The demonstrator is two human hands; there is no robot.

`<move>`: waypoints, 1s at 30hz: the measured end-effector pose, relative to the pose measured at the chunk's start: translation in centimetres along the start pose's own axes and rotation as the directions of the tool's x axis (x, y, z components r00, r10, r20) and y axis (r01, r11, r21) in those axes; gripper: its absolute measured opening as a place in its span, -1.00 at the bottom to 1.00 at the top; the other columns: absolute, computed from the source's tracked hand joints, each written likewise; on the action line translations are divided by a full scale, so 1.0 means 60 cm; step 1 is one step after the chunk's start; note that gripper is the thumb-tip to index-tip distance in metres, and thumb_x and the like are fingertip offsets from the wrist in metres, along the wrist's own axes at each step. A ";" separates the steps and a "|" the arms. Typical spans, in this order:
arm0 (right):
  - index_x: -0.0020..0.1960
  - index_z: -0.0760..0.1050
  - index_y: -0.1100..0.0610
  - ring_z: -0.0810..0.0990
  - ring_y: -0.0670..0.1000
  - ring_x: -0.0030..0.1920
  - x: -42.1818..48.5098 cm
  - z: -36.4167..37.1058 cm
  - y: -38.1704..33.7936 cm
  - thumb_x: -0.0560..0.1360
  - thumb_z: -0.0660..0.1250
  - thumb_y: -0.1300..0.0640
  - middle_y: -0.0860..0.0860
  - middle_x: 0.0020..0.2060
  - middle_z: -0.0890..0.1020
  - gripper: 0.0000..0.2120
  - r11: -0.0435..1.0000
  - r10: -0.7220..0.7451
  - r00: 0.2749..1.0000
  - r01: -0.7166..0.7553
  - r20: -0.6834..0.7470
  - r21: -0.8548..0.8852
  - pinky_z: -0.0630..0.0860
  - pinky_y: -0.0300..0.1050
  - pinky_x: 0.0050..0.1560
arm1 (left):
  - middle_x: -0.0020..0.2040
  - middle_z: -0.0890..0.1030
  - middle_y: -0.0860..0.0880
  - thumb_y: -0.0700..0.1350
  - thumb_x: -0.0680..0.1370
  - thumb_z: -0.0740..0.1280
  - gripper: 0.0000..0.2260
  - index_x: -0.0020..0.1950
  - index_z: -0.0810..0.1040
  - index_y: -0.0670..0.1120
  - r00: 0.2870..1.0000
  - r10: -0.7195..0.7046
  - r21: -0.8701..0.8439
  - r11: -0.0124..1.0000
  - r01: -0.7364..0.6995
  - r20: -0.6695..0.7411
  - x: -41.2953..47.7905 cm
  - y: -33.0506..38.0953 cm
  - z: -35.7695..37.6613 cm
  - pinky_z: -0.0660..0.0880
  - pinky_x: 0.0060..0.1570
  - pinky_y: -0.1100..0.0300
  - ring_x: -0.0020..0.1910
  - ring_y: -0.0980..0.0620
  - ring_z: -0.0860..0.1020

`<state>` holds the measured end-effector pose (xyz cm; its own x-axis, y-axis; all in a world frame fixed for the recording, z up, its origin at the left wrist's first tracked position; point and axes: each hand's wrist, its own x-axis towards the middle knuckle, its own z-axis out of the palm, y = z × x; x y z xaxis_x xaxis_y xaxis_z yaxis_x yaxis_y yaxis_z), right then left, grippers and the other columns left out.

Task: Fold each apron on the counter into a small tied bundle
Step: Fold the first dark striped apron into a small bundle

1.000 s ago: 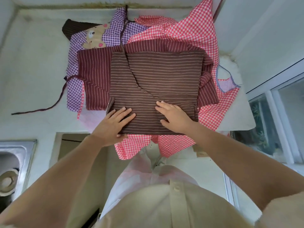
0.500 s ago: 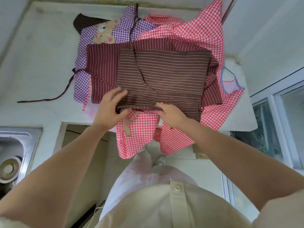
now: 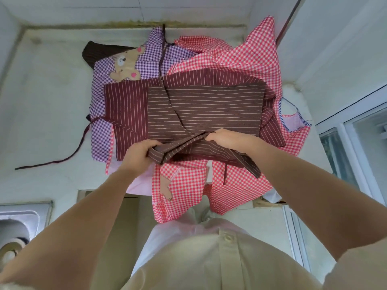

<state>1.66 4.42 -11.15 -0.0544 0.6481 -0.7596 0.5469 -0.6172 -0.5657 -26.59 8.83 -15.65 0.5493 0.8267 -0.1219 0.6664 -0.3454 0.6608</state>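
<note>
White tabletop carries a heap of aprons. Nearest, the left hand and right hand each curl their fingers round the near hem of the brown apron, holding it lifted toward 12 o'clock, probably to halve it. It lies atop a maroon apron; a red apron spreads at 1 o'clock, a purple apron at 11 o'clock.

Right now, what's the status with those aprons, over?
Left hand, right hand: grip on brown striped apron, near edge raised. Not tied yet. Maroon striped apron, red checked apron, purple checked apron piled underneath.
</note>
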 end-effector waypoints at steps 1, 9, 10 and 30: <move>0.16 0.55 0.07 0.54 -0.03 0.08 0.000 -0.008 0.002 0.60 0.19 -0.13 -0.10 0.07 0.57 -0.66 1.000 0.028 1.000 -0.028 0.005 0.005 0.38 -0.03 0.23 | -0.06 0.64 0.07 -0.33 0.53 0.33 -0.68 0.11 0.60 0.07 0.996 -0.082 -0.035 0.996 0.081 -0.030 0.014 0.005 0.003 0.49 0.02 0.12 -0.01 -0.01 0.59; 0.14 0.63 0.01 0.64 0.08 0.16 -0.049 -0.080 0.100 0.41 0.15 -0.49 0.02 0.07 0.70 -0.34 0.863 0.071 0.992 -0.007 -0.108 0.506 0.40 0.09 0.36 | -0.27 0.59 -0.10 -0.08 0.65 0.22 -0.77 0.22 0.57 -0.12 0.967 -0.224 0.230 0.941 0.247 -0.120 0.089 0.009 0.005 0.41 -0.18 0.07 -0.29 -0.11 0.53; 0.19 0.59 0.04 0.62 0.08 0.18 -0.052 -0.084 0.112 0.49 0.13 -0.41 0.04 0.09 0.69 -0.38 0.773 0.049 0.979 0.089 -0.198 0.628 0.42 0.08 0.36 | -0.24 0.62 -0.13 -0.10 0.65 0.22 -0.76 0.27 0.55 -0.11 0.968 -0.213 0.257 0.936 0.242 -0.134 0.093 0.006 0.007 0.44 -0.12 0.03 -0.26 -0.16 0.56; 0.36 0.44 0.20 0.63 0.04 -0.04 -0.004 -0.048 0.126 0.68 0.08 -0.03 0.07 0.01 0.66 -0.60 0.965 -0.090 0.566 0.253 -0.820 0.069 0.58 -0.04 0.04 | -0.35 0.49 0.00 -0.11 0.68 0.15 -0.76 0.27 0.47 -0.17 0.935 -0.225 -0.098 0.974 0.206 -0.273 0.077 0.002 -0.002 0.33 -0.42 0.28 -0.42 0.06 0.42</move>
<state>8.20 0.88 -14.29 0.6051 0.7876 -0.1162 0.4563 -0.4626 -0.7601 -24.05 12.67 -16.06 0.2264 0.9721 -0.0607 0.7123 -0.1228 0.6911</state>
